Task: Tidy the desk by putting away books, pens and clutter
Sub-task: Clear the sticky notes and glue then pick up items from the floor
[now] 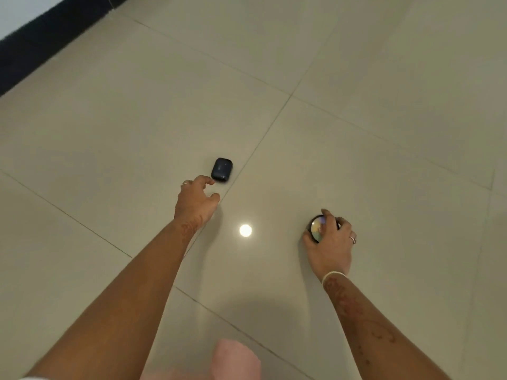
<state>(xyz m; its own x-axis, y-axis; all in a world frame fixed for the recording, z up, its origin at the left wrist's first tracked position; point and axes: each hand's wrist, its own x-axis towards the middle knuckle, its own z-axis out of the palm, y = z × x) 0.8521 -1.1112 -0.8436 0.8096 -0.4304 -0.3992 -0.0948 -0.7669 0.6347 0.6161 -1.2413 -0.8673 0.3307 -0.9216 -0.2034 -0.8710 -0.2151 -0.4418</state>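
bare floor tiles [356, 78] lie beyond the dark case [222, 169].

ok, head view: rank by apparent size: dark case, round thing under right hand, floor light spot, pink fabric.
1. pink fabric, nearest the camera and cropped.
2-3. dark case and round thing: look alike; right hand hides part of it, so unranked.
4. light spot.

I look down on a glossy beige tile floor [356, 78] crossed by thin grout lines. A round white glare [245, 230] sits on one tile. A black skirting [41, 42] runs along the far left under a white wall [16, 12]. Blurred pink cloth [236, 357] shows nearest me.
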